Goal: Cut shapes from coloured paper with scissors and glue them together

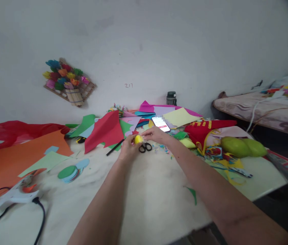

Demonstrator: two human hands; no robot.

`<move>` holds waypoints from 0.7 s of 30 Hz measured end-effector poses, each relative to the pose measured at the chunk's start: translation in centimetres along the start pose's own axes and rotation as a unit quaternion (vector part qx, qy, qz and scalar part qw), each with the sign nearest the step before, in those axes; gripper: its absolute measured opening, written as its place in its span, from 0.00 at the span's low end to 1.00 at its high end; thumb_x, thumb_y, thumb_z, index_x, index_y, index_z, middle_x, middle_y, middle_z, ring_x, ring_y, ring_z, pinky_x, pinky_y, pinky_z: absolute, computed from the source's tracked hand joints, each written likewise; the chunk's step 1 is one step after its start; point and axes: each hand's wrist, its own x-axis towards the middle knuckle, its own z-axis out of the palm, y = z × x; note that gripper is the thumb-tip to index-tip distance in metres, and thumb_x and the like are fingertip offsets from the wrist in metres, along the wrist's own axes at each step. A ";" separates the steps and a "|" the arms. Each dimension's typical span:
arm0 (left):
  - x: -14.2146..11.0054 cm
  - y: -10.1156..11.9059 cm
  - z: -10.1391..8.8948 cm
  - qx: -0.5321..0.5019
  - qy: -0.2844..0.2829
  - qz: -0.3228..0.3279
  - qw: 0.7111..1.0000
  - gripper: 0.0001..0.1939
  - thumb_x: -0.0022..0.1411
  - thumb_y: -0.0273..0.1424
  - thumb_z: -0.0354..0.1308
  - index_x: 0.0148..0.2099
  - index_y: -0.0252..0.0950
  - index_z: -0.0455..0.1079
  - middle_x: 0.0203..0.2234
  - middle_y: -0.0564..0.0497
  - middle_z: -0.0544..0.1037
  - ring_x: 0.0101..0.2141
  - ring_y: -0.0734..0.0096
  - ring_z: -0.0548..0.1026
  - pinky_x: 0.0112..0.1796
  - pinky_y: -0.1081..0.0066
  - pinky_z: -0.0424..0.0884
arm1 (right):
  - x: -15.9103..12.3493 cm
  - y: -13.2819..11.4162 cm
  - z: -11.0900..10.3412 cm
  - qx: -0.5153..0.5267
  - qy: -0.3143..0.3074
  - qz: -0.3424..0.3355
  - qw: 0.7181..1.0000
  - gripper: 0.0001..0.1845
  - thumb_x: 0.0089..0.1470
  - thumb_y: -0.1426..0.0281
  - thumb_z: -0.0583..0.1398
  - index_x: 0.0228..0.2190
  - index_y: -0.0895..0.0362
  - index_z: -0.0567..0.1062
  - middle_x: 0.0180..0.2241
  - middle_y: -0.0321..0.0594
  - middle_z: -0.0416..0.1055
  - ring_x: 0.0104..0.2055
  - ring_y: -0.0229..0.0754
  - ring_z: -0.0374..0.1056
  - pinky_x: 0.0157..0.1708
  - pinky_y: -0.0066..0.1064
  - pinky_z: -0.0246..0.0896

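Note:
Both my arms reach forward over a white table. My left hand is closed round a small yellow piece of paper. My right hand meets it from the right, fingertips pinched on the same yellow piece. Black-handled scissors lie on the table just below the hands. A black pencil lies to the left of my left hand. A phone with a lit screen rests just behind my right hand.
Coloured paper sheets cover the back of the table, orange sheet at left. Paper circles and a white glue gun with black cord lie front left. Green fruits sit right. A bed stands far right.

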 end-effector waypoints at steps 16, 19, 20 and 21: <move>0.4 -0.2 -0.4 0.012 -0.040 0.023 0.999 0.17 0.44 0.30 0.61 0.40 0.34 0.72 0.31 0.49 0.76 0.35 0.66 0.72 0.36 0.69 0.67 | -0.3 -1.1 -0.6 -0.234 0.002 -0.067 0.970 0.11 0.47 0.72 0.56 0.31 0.56 0.79 0.23 0.35 0.72 0.26 0.34 0.63 0.25 0.23 0.48; 0.3 -0.1 -0.4 0.036 -0.038 0.039 0.998 0.16 0.45 0.29 0.60 0.40 0.34 0.71 0.31 0.49 0.75 0.34 0.67 0.72 0.36 0.69 0.66 | -0.4 -1.9 -0.5 -0.283 -0.002 -0.042 0.958 0.12 0.46 0.73 0.56 0.31 0.57 0.78 0.25 0.38 0.73 0.27 0.37 0.64 0.25 0.24 0.49; 0.3 0.1 -0.4 0.045 -0.036 0.046 0.997 0.16 0.45 0.29 0.60 0.40 0.34 0.71 0.32 0.49 0.75 0.34 0.67 0.72 0.36 0.69 0.66 | -0.4 -2.2 -0.5 -0.297 -0.001 -0.031 0.954 0.12 0.46 0.73 0.56 0.31 0.57 0.78 0.26 0.39 0.73 0.28 0.38 0.65 0.25 0.25 0.49; 0.3 0.3 -0.3 0.052 -0.036 0.053 0.997 0.16 0.45 0.29 0.60 0.40 0.34 0.71 0.32 0.48 0.75 0.34 0.68 0.71 0.36 0.70 0.66 | -0.5 -2.4 -0.4 -0.310 0.000 -0.022 0.951 0.11 0.46 0.72 0.56 0.31 0.57 0.78 0.27 0.40 0.74 0.29 0.39 0.66 0.25 0.25 0.50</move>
